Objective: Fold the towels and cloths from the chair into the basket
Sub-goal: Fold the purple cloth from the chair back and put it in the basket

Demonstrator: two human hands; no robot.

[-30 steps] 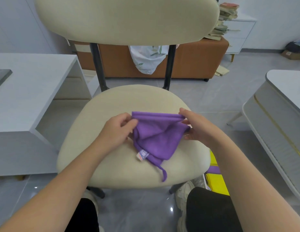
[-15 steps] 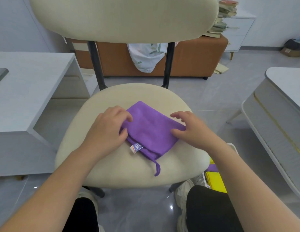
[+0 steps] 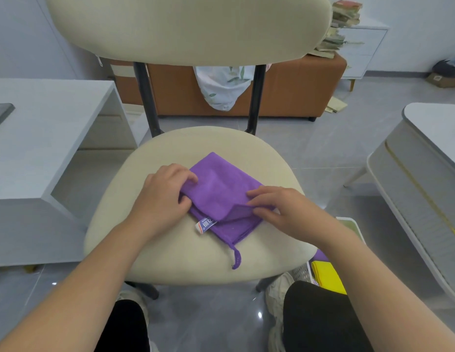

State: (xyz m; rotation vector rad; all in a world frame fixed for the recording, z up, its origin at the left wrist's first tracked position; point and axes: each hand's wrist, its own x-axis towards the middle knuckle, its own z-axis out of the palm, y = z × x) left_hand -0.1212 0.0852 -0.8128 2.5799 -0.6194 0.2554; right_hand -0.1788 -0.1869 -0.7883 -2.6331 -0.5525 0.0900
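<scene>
White desk (image 3: 43,128) at left; cream chair seat (image 3: 170,250) at centre, bearing the folded purple cloth (image 3: 221,189); white basket (image 3: 301,271) on the floor below the seat's right edge, with a yellow cloth (image 3: 325,275) inside; pale table (image 3: 424,174) at right. Left hand (image 3: 165,196), fingers curled, pinches the cloth's left edge. Right hand (image 3: 282,209) pinches the upper layer's near corner between thumb and fingertips

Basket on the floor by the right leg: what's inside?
A yellow cloth and a strip of purple fabric show in the white basket. The right forearm, chair seat and knee cover the rest.
</scene>
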